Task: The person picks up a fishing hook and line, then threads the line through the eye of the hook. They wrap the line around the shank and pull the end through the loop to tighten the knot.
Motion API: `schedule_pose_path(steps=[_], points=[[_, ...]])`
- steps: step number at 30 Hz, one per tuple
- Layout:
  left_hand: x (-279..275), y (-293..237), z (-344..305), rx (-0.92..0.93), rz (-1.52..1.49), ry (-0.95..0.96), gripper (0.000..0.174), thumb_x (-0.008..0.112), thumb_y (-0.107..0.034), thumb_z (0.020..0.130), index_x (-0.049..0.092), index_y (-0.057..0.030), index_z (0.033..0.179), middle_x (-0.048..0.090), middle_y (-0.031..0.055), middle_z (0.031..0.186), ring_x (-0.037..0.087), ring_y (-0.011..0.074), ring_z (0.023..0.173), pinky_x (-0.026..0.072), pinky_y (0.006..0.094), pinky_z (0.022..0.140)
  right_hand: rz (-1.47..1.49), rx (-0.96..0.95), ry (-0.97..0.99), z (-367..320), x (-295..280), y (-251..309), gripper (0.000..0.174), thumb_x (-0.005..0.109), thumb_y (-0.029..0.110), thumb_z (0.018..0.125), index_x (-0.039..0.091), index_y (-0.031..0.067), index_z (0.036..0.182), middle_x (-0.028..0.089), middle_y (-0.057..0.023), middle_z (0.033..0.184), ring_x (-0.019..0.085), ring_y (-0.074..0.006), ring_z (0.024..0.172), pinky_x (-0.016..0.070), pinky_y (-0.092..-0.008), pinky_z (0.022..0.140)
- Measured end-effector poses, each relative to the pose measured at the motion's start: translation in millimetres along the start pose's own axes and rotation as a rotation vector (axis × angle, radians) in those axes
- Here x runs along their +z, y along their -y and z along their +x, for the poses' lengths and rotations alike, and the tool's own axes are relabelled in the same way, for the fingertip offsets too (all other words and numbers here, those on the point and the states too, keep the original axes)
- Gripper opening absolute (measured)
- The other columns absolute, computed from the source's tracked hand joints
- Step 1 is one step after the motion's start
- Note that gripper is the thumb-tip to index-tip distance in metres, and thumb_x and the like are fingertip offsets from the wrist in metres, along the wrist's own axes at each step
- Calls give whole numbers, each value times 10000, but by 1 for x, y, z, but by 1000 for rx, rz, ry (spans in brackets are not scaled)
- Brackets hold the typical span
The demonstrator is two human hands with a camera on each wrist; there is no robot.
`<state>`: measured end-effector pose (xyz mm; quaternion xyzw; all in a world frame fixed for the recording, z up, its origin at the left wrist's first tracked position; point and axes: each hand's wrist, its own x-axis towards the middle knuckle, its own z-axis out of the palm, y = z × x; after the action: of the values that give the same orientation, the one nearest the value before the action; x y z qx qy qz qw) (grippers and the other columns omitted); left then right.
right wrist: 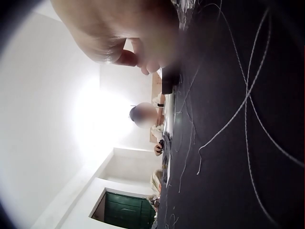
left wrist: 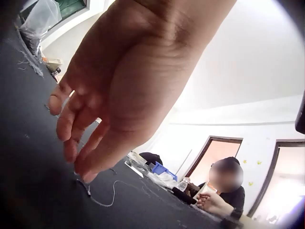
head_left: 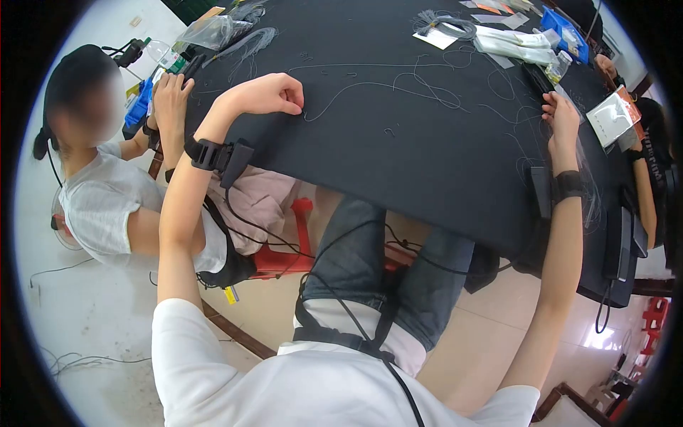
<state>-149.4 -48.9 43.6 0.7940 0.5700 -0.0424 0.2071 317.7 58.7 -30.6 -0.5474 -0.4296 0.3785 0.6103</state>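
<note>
My left hand hovers low above the black table, fingers curled, pinching the end of a thin grey string between thumb and fingertips. In the left wrist view the string curves away from below the fingertips over the dark cloth. At the table's right side my right hand rests with loosely bent fingers, close beside a long black object. That object's end shows past the fingers in the right wrist view. Loose strings cross on the cloth next to this hand.
Grey string bundles and white plastic packs lie at the back right, near a blue tray. A white card packet sits at far right. Another person sits at left; black cables run across my lap.
</note>
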Motion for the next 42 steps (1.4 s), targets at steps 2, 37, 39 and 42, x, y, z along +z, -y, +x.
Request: schedule_pose_path(steps=[2, 37, 39, 42], points=[[3, 4, 3, 7, -10, -5, 144, 622, -152, 775, 629, -19, 829, 608, 62, 759, 544, 143, 669, 441, 266, 636, 8, 3, 3, 0, 0, 0, 183, 523, 167, 843, 580, 5, 906, 618, -52, 818, 527, -83, 639, 416, -217, 552], [-10, 74, 41, -358, 41, -400, 224, 598, -163, 732, 654, 43, 801, 642, 135, 737, 605, 199, 663, 474, 316, 625, 0, -5, 18, -3, 2, 2, 180, 525, 176, 837, 580, 15, 896, 618, -49, 820, 521, -77, 642, 415, -209, 554], [-16, 70, 40, -398, 192, -520, 232, 584, -171, 753, 651, 40, 822, 644, 129, 766, 605, 193, 682, 476, 314, 641, -3, -4, 25, -4, 2, -1, 188, 528, 181, 835, 580, 12, 900, 619, -51, 819, 521, -78, 643, 415, -210, 553], [-24, -1, 27, -6, -34, -569, 273, 540, -252, 828, 624, -4, 903, 646, 134, 841, 617, 194, 780, 474, 304, 687, -7, -23, 18, -4, 4, 0, 198, 532, 188, 833, 582, 9, 901, 621, -53, 818, 523, -81, 641, 418, -214, 550]])
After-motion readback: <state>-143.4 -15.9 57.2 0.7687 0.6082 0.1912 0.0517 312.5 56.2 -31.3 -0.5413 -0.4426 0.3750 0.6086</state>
